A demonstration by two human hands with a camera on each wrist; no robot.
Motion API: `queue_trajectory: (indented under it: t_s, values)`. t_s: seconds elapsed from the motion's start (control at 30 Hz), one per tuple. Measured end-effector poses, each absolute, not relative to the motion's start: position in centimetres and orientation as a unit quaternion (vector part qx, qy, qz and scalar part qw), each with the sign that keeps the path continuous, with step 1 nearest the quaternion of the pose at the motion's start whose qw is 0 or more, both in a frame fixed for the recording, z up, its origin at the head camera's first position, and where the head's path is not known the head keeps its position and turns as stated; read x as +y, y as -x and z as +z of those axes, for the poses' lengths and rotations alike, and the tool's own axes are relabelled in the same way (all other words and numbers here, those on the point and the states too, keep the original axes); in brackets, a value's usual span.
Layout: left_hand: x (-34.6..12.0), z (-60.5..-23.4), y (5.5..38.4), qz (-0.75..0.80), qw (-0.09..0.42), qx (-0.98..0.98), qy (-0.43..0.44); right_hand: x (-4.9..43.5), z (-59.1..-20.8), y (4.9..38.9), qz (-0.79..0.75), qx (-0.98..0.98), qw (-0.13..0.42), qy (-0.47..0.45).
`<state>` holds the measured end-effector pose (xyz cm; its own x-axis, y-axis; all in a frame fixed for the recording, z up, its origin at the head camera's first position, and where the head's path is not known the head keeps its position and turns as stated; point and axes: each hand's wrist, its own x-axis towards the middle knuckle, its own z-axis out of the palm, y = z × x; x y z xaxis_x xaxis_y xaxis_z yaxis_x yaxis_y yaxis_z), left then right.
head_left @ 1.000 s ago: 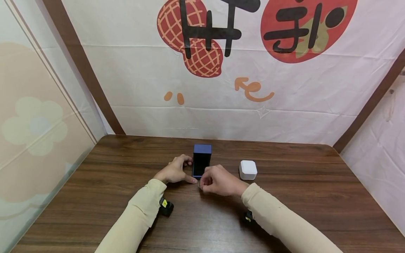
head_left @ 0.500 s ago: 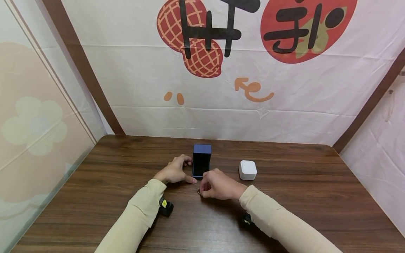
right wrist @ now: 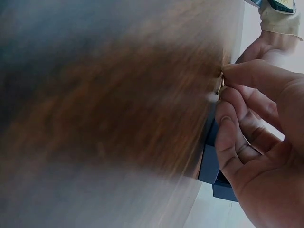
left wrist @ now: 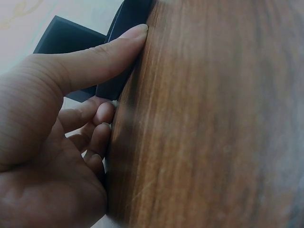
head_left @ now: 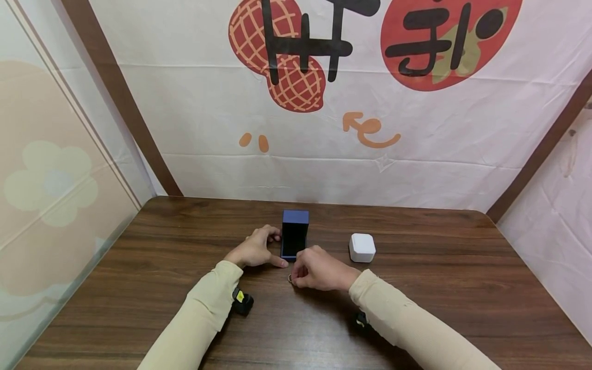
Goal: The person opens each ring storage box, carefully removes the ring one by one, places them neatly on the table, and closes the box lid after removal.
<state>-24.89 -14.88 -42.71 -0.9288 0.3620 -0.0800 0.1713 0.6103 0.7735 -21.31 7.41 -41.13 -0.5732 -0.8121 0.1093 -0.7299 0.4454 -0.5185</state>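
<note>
A blue ring box (head_left: pixel 295 218) with a dark inside stands with its lid raised near the middle of the table. My left hand (head_left: pixel 253 250) steadies it from the left. In the left wrist view the thumb (left wrist: pixel 102 61) lies along the front of the box's base (left wrist: pixel 121 78), with the other fingers curled at its side. Just in front of the box, my right hand (head_left: pixel 322 269) pinches a small ring (head_left: pixel 290 278) between thumb and fingertips, low over the table. In the right wrist view the ring (right wrist: pixel 220 84) shows as a thin gold-coloured edge, mostly hidden by the fingers.
A small white box (head_left: pixel 362 247) with rounded corners sits to the right of the ring box. The brown wooden table (head_left: pixel 185 221) ends at a printed white cloth (head_left: pixel 324 174) behind it. Black wrist devices (head_left: pixel 242 303) hang under both sleeves.
My right hand has drawn back slightly from the box toward me with the ring, then held nearly still. The ring shows a little more at the fingertips. The left hand and the box have stayed put.
</note>
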Motion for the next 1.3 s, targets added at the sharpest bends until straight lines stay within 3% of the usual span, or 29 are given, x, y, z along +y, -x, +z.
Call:
queue_trajectory:
  t_s: [0.23, 0.63, 1.03, 1.3]
  values:
    - [-14.9, -42.7, 25.0, 0.417, 0.116, 0.889, -0.152, 7.7, -40.7, 21.2, -0.291, 0.852, 0.100, 0.424]
    - [-15.0, -42.8, 25.0, 0.414, 0.114, 0.891, -0.148, 9.4, -39.8, 23.2, -0.366, 0.869, 0.051, 0.330]
    - [-15.0, -42.9, 25.1, 0.417, 0.120, 0.889, -0.145, 10.9, -39.0, 25.2, -0.493, 0.848, 0.146, 0.129]
    - [-14.9, -42.8, 25.0, 0.415, 0.117, 0.891, -0.145, 10.8, -39.0, 26.5, -0.569, 0.793, 0.209, 0.063]
